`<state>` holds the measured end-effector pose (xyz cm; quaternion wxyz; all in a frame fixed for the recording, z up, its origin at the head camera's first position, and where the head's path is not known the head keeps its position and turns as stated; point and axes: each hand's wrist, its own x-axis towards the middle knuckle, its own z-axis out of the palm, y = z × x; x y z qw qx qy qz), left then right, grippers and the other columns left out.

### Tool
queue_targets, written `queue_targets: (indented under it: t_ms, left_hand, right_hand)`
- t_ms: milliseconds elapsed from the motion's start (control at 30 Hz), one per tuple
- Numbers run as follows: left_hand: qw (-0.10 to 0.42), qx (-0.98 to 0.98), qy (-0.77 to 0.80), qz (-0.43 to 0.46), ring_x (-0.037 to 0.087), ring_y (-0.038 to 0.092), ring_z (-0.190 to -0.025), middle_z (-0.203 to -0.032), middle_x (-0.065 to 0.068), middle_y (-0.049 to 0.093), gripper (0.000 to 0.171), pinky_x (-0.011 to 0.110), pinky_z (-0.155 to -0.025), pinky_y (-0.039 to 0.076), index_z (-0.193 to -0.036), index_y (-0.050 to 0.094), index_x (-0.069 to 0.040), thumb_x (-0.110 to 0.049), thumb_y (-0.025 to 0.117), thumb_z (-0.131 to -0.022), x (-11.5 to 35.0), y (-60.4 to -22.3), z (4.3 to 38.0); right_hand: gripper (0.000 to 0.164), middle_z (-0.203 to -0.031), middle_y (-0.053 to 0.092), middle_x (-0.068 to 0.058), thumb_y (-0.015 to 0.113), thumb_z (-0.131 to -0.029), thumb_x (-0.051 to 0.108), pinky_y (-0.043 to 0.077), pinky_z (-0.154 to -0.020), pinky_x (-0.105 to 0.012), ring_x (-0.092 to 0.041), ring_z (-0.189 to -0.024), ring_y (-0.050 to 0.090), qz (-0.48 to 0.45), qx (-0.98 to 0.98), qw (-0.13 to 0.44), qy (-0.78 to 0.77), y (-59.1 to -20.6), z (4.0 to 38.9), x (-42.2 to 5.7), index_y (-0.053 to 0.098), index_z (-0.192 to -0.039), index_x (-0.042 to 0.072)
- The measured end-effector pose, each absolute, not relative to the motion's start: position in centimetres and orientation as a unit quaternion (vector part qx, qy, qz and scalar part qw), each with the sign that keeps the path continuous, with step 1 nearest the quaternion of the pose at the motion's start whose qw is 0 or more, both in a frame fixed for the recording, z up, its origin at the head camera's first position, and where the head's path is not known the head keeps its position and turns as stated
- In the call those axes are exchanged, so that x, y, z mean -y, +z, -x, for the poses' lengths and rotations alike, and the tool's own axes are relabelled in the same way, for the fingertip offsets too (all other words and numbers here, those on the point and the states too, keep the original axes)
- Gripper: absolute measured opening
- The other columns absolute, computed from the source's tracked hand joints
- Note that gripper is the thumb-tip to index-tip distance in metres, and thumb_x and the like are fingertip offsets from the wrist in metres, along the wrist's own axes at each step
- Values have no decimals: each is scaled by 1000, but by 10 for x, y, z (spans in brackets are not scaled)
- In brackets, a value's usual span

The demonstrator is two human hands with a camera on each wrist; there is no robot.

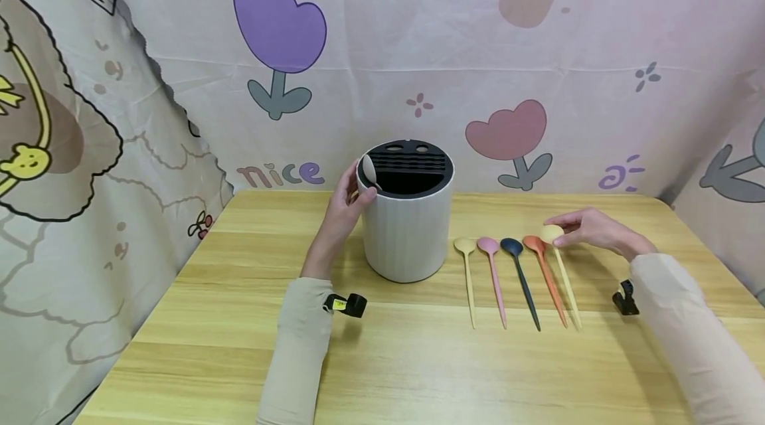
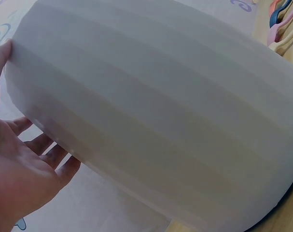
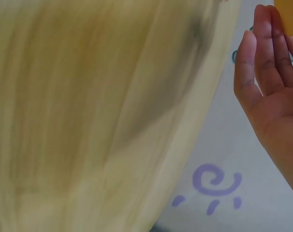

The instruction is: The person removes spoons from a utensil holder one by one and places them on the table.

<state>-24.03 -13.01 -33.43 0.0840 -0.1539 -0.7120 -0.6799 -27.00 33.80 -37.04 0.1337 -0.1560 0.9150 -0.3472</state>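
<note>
A white ribbed utensil holder (image 1: 406, 239) with a black slotted top stands upright on the table. My left hand (image 1: 345, 202) grips its upper left side, thumb in front and fingers round the back. Inside the rim by that thumb leans a whitish spoon (image 1: 368, 169). At the right end of a row of spoons, my right hand (image 1: 588, 227) pinches a pale yellow spoon (image 1: 552, 233) by its bowl, the handle pointing toward me. In the right wrist view only a yellow edge of this spoon (image 3: 287, 17) shows by the fingers.
Left of the pinched spoon lie an orange spoon (image 1: 546, 272), a dark blue spoon (image 1: 522, 272), a pink spoon (image 1: 495, 275) and another yellow spoon (image 1: 469, 279). A patterned cloth (image 1: 382, 46) hangs behind the wooden table (image 1: 406, 365).
</note>
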Motion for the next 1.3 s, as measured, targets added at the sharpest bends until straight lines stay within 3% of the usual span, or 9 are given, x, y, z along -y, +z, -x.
queue_targets:
  t_ms: [67, 267, 500, 733, 967, 1300]
  left_hand:
    - [81, 712, -681, 152, 24, 32, -136, -149, 13, 35, 75, 41, -114, 21, -154, 23, -11, -29, 58, -89, 130, -334, 240]
    - [70, 715, -680, 147, 22, 30, -137, -151, 9, 32, 73, 40, -114, 20, -154, 23, -14, -28, 57, -91, 132, -334, 240]
    - [68, 720, -676, 141, 22, 29, -138, -152, 7, 32, 74, 40, -114, 20, -154, 23, -15, -30, 58, -91, 132, -334, 239]
    - [74, 721, -673, 145, 22, 29, -138, -152, 8, 31, 75, 40, -114, 20, -154, 22, -14, -30, 58, -90, 131, -334, 239]
    - [73, 720, -675, 144, 22, 29, -138, -153, 8, 31, 75, 41, -114, 20, -154, 23, -14, -30, 58, -90, 131, -334, 240]
    - [72, 717, -677, 146, 22, 30, -138, -152, 8, 32, 75, 40, -114, 20, -154, 23, -14, -29, 58, -90, 131, -334, 239]
  right_hand:
    - [61, -120, 62, -24, 77, -82, 23, 49, -86, -32, -32, -106, 60, 154, -919, 130, -339, -373, 271, -342, 55, -130, -8]
    - [63, -121, 60, -27, 78, -81, 24, 48, -91, -41, -39, -109, 59, 143, -924, 131, -329, -380, 272, -350, 55, -128, -10]
    - [62, -117, 61, -29, 79, -80, 23, 47, -80, -21, -32, -104, 60, 139, -926, 142, -320, -386, 276, -354, 56, -124, -14]
    - [60, -115, 62, -29, 79, -80, 20, 48, -77, -23, -28, -98, 59, 141, -932, 132, -307, -389, 278, -354, 56, -122, -15]
    - [55, -115, 62, -29, 78, -80, 18, 48, -76, -20, -36, -102, 61, 145, -930, 127, -312, -392, 277, -352, 58, -120, -15]
    - [59, -122, 58, -31, 77, -82, 17, 46, -78, -17, -42, -109, 57, 141, -923, 131, -332, -394, 274, -350, 53, -125, -15]
